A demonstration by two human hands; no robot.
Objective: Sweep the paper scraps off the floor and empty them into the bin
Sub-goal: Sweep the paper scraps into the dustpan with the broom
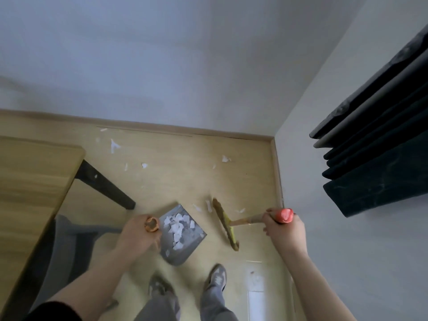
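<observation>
Two hands are busy over a pale wooden floor (162, 177). Far left stands a wooden table (34, 177) on a dark leg (106, 188), with a grey chair (69, 239) tucked beneath it. Next along, the left hand (139, 232) is curled round the orange handle top (151, 224) of a grey dustpan (185, 249), which sits just ahead of the person's shoes (216, 278). A heap of white paper scraps (178, 225) lies inside the pan. Loose scraps (114, 145) are scattered further out toward the wall, and a few small ones rest beside the broom head (225, 224). That head lies on the floor just right of the pan, apart from it. Its wooden handle (245, 220) runs to the right hand (284, 230), which grips it below a red cap (284, 215). A dark curtain (382, 147) hangs along the right wall.
</observation>
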